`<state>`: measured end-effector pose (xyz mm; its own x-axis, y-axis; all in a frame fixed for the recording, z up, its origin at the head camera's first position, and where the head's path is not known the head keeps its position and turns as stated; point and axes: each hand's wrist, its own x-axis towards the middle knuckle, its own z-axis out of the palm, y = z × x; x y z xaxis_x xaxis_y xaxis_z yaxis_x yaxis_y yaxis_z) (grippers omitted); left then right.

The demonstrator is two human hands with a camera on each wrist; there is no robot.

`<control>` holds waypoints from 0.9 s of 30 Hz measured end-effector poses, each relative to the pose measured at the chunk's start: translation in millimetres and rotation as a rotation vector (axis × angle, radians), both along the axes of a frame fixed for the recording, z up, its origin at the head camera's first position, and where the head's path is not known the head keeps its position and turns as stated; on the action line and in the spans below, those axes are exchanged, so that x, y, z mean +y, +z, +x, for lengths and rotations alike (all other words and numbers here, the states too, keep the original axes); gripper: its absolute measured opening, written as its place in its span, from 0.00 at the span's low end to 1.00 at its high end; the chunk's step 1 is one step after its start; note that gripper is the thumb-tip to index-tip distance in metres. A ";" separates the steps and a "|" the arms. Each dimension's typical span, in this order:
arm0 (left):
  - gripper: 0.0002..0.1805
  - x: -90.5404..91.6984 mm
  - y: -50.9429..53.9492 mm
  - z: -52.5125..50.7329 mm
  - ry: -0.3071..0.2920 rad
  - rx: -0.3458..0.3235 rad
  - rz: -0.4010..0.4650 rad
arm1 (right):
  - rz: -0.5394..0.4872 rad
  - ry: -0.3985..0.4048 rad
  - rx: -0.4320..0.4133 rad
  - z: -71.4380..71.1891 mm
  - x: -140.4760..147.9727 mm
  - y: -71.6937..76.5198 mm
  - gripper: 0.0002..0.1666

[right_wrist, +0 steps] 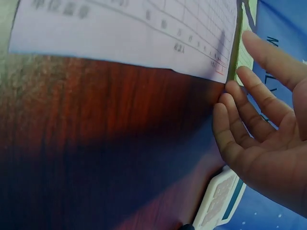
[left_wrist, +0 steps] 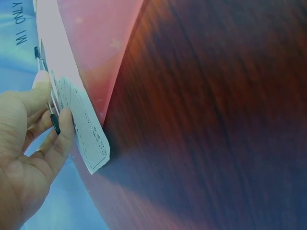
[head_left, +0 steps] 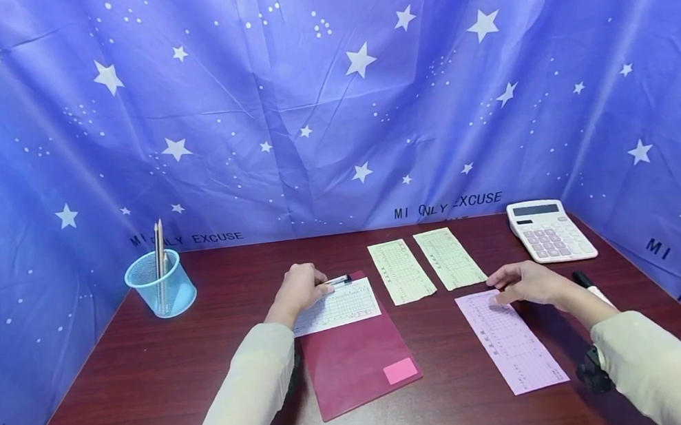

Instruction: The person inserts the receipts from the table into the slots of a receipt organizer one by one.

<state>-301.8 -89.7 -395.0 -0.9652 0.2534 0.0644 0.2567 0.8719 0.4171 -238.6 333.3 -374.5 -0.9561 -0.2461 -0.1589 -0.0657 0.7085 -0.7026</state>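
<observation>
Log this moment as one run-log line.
Left hand: on clip; right hand: at far end of pink slip; white form: over red clipboard

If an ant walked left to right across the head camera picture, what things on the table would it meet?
Blue pencil cup, red folder, first green paper, second green paper, purple paper, calculator, black-capped pen.

Creased blue-violet cloth (head_left: 227,79) hangs on three sides; white stars (head_left: 360,60), black lettering (head_left: 217,238) low down. From here I see a dark red-brown wood-grain table (head_left: 97,383), back edge meeting the cloth, pale light sheen near the front.
</observation>
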 end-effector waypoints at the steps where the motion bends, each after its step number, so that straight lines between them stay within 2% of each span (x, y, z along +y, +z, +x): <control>1: 0.11 -0.2 -0.2 -0.4 0.003 -0.002 0.001 | 0.023 0.013 0.027 0.0 -1.3 -1.1 0.25; 7: 0.11 -0.2 -1.0 -0.6 0.009 0.011 0.006 | 0.149 0.053 0.134 -1.7 -8.8 -5.7 0.22; 14: 0.11 1.2 -1.6 -0.7 0.018 0.008 0.011 | 0.165 0.052 0.145 -0.4 -11.3 -6.5 0.16; 21: 0.11 0.8 -0.4 0.9 0.012 0.008 0.002 | 0.183 0.085 0.185 2.2 -11.7 -7.4 0.19; 27: 0.11 0.6 -0.7 2.4 0.013 0.008 0.010 | 0.139 0.136 0.150 0.7 -11.6 -6.7 0.20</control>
<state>-299.4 -89.1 -395.6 -0.9678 0.2405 0.0748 0.2491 0.8708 0.4239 -237.9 321.7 -381.2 -0.9312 -0.3597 -0.0587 -0.2631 0.7750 -0.5746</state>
